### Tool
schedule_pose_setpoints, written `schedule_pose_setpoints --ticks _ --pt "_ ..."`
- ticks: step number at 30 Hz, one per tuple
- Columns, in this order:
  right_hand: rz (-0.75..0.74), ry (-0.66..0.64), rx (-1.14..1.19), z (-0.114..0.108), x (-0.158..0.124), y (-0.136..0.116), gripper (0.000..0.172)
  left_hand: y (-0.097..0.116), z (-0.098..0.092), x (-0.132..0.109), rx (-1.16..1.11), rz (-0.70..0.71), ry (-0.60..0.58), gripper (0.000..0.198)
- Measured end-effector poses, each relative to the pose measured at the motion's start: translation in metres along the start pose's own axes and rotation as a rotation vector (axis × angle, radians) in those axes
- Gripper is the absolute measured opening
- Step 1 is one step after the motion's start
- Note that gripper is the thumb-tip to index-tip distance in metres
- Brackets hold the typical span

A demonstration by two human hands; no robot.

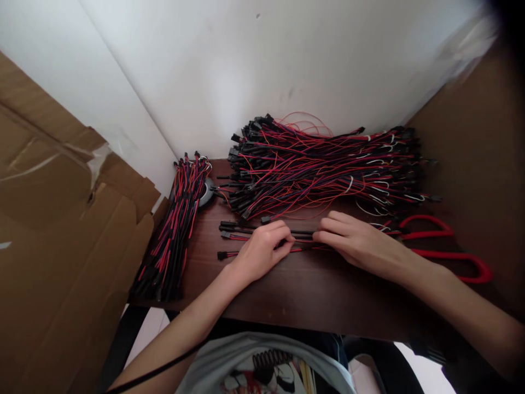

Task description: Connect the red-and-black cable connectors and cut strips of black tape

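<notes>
My left hand [264,246] is closed, thumb and forefinger pinched on a thin red and black wire cable [302,249]. To its right, my right hand [348,238] has its fingers pressed together over the same few cables; its fingertips are partly hidden. The cables lie side by side on the dark table, and a black connector [222,255] ends the nearest one at the left. Behind both hands spreads a large pile of red and black wire cables [311,169].
A bundle of similar cables [174,224] lies at the left, beside a roll of black tape [208,192]. Red-handled scissors [451,257] are at the right. A cardboard box [61,246] stands at the left; a white wall [205,71] rises behind the brown table [287,298].
</notes>
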State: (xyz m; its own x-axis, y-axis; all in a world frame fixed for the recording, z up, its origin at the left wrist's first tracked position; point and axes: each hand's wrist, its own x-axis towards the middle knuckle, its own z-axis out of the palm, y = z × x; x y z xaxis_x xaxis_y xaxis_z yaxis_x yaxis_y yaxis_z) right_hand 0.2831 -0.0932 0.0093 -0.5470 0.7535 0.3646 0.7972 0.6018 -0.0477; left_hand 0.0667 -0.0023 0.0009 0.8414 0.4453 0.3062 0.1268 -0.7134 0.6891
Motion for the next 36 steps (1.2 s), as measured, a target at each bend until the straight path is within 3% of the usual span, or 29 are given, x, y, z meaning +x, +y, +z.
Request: schedule_pose_setpoints --ticks 18,25,33,36 --pt "-0.039 0.003 -0.033 0.010 -0.013 0.010 0.038 -0.001 0.002 0.001 0.027 -0.001 -0.001 0.012" --pt "0.031 -0.004 -0.110 0.012 -0.016 0.011 0.039 -0.001 0.002 0.001 0.027 -0.008 0.009 0.011" --pt "0.086 -0.006 -0.029 0.022 -0.026 0.013 0.035 -0.001 0.002 0.002 0.033 -0.008 0.014 0.010" --pt "0.142 -0.023 0.026 0.016 -0.025 0.014 0.033 -0.002 0.002 0.002 0.030 -0.018 0.021 0.010"
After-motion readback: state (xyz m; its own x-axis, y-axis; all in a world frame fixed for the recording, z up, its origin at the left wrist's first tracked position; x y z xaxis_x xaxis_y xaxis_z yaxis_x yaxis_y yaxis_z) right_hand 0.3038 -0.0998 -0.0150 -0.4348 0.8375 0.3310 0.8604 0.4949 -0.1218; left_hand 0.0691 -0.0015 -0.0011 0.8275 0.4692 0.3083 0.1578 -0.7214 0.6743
